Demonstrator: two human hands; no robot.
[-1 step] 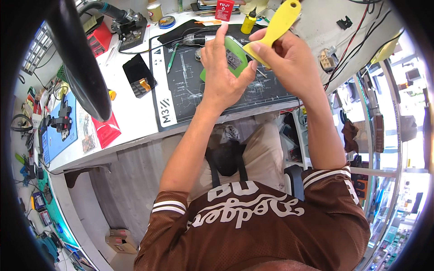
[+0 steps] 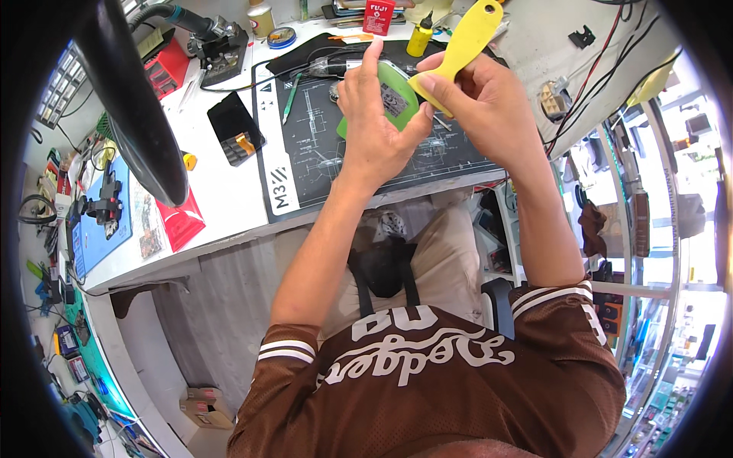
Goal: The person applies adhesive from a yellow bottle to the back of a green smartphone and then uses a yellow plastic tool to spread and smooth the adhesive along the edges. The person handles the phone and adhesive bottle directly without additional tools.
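My left hand [image 2: 378, 126] grips a flat green panel with rounded corners [image 2: 395, 80], a grey printed patch on its face; whether it is a phone's back or a case I cannot tell. My right hand [image 2: 492, 99] pinches a yellow plastic scraper [image 2: 466, 42], its holed handle end pointing up and away. The scraper's broad end meets the panel's right edge or lies just in front of it. Both are held above a dark printed work mat [image 2: 305, 172]. My left fingers hide much of the panel.
Left of the mat lies a black phone part with an orange flex cable [image 2: 235, 128]. A teal pen-like tool [image 2: 292, 95], a yellow bottle [image 2: 419, 36] and a red box [image 2: 378, 17] stand or lie farther back. A black arm [image 2: 134, 107] hangs over the left side, near a red packet [image 2: 182, 221].
The right hand and the yellow scraper have shifted very slightly to the left. The left hand and the green panel look the same.
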